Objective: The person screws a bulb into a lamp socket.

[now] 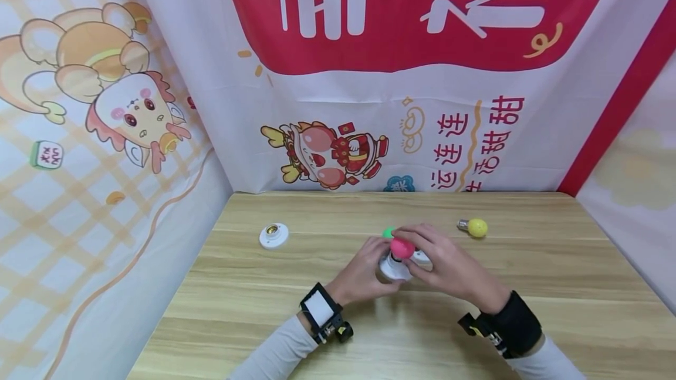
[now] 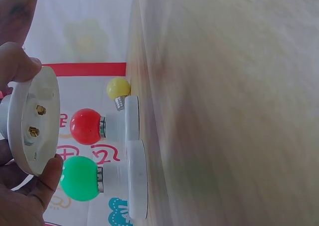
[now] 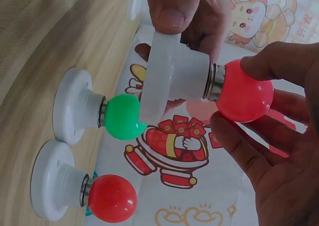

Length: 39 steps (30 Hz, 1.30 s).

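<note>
Above the table, my left hand (image 1: 364,274) grips a white lamp socket (image 3: 172,76) by its round base. A red bulb (image 3: 245,91) sits in the mouth of that socket, part of its metal cap showing. My right hand (image 1: 446,260) pinches the bulb's globe between thumb and fingers. The left wrist view shows the underside of the held socket, with two brass terminals (image 2: 37,120). Beyond the hands, a green bulb (image 3: 124,116) and another red bulb (image 3: 112,198) stand in white sockets on the table, side by side.
A yellow bulb (image 1: 477,227) lies on its side at the back right of the wooden table (image 1: 237,315). To the back left stands a bare white socket (image 1: 274,236), its brass mouth facing up. A printed cloth (image 1: 327,92) hangs behind the table.
</note>
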### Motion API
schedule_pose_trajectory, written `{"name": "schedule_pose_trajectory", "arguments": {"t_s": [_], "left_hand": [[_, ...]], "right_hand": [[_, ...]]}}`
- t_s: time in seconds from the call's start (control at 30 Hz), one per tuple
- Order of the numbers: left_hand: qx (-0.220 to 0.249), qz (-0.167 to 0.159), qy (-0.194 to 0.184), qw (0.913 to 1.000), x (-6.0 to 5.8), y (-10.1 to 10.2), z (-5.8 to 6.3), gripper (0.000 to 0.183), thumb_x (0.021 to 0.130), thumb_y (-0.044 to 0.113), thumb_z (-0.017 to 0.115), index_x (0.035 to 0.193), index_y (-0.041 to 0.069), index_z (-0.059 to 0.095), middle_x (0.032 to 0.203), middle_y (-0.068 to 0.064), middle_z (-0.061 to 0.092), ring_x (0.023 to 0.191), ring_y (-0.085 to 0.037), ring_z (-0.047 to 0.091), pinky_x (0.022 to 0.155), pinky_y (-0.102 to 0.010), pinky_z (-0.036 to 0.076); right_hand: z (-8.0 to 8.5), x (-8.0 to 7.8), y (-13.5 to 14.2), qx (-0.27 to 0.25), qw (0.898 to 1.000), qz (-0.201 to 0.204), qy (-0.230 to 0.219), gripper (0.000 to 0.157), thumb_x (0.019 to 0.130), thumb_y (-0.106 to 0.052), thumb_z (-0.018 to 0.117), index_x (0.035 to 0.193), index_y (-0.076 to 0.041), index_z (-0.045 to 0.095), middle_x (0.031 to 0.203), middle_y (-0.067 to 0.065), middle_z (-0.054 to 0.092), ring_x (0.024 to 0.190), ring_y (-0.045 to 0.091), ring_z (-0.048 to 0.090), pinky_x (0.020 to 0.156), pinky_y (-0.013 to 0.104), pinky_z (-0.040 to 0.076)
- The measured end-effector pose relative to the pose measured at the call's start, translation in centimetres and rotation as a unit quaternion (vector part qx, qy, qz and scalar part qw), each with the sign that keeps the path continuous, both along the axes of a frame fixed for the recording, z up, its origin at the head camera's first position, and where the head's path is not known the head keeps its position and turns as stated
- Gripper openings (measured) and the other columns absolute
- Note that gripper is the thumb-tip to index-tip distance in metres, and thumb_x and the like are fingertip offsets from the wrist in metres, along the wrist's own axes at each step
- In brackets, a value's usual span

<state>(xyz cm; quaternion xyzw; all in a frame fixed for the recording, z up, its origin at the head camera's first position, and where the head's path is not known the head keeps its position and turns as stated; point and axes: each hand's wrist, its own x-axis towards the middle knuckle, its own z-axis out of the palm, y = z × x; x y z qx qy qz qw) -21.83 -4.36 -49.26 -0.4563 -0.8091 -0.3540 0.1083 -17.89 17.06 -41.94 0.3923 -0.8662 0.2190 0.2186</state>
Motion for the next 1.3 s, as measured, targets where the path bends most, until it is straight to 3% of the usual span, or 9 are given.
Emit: {"name": "schedule_pose_trajectory", "arguments": {"t_s": [0.23,0.47,0.67,0.87,1.0,1.13,1.3], "left_hand": [[0.010,-0.006,0.006,0.9999,0.1,0.2,-0.2,0.077,0.076,0.034,0.078,0.142,0.017,0.043,0.140,0.005,0.048,0.127,-0.013,0.037,0.104,-0.031,0.042],[0.014,-0.011,0.008,0.9998,0.1,0.4,-0.4,0.076,0.078,0.036,0.075,0.143,0.020,0.041,0.139,0.008,0.047,0.126,-0.012,0.037,0.103,-0.030,0.043],[0.013,-0.017,0.006,0.9997,0.1,0.6,-0.5,0.079,0.077,0.034,0.077,0.144,0.022,0.038,0.140,0.010,0.045,0.126,-0.012,0.038,0.103,-0.029,0.043],[0.004,-0.014,0.007,0.9999,0.2,0.6,-0.5,0.082,0.078,0.037,0.076,0.147,0.021,0.034,0.146,0.004,0.041,0.130,-0.016,0.035,0.106,-0.030,0.041],[0.004,-0.013,0.006,0.9999,0.3,0.6,-0.6,0.082,0.079,0.038,0.076,0.147,0.021,0.034,0.146,0.003,0.041,0.130,-0.015,0.035,0.106,-0.030,0.041],[0.006,-0.015,0.007,0.9999,0.2,0.7,-0.5,0.083,0.079,0.038,0.076,0.148,0.022,0.033,0.147,0.007,0.039,0.131,-0.014,0.034,0.106,-0.031,0.041],[0.002,-0.017,0.009,0.9998,0.3,0.7,-0.5,0.084,0.080,0.040,0.074,0.149,0.022,0.031,0.148,0.008,0.037,0.131,-0.015,0.033,0.106,-0.031,0.041]], "right_hand": [[-0.4,0.1,0.1,0.008,1.000,0.006,-0.007,0.058,0.080,-0.020,0.073,0.135,-0.012,0.055,0.130,0.001,0.057,0.115,0.016,0.052,0.097,0.043,0.050],[-0.4,0.1,0.2,0.005,1.000,-0.011,-0.004,0.053,0.081,-0.025,0.073,0.130,-0.013,0.058,0.124,0.002,0.057,0.110,0.014,0.054,0.090,0.034,0.054],[-0.4,0.2,0.3,0.009,0.999,-0.036,-0.006,0.050,0.080,-0.032,0.076,0.123,-0.012,0.061,0.121,0.003,0.056,0.106,0.014,0.055,0.088,0.033,0.055],[-0.3,0.4,0.5,0.012,0.998,-0.038,-0.037,0.067,0.083,-0.044,0.071,0.140,-0.017,0.048,0.135,0.004,0.050,0.114,0.018,0.054,0.088,0.038,0.055],[0.0,0.5,0.9,0.019,0.998,-0.020,-0.055,0.072,0.082,-0.031,0.072,0.146,-0.020,0.041,0.144,0.004,0.044,0.122,0.022,0.049,0.093,0.045,0.052],[0.0,0.4,1.1,0.028,0.998,0.000,-0.061,0.071,0.079,-0.017,0.073,0.144,-0.022,0.044,0.145,0.000,0.045,0.126,0.021,0.046,0.096,0.046,0.049],[0.1,0.5,1.2,0.032,0.998,0.010,-0.058,0.062,0.079,-0.013,0.074,0.137,-0.022,0.053,0.138,-0.001,0.053,0.124,0.018,0.049,0.096,0.042,0.051]]}}
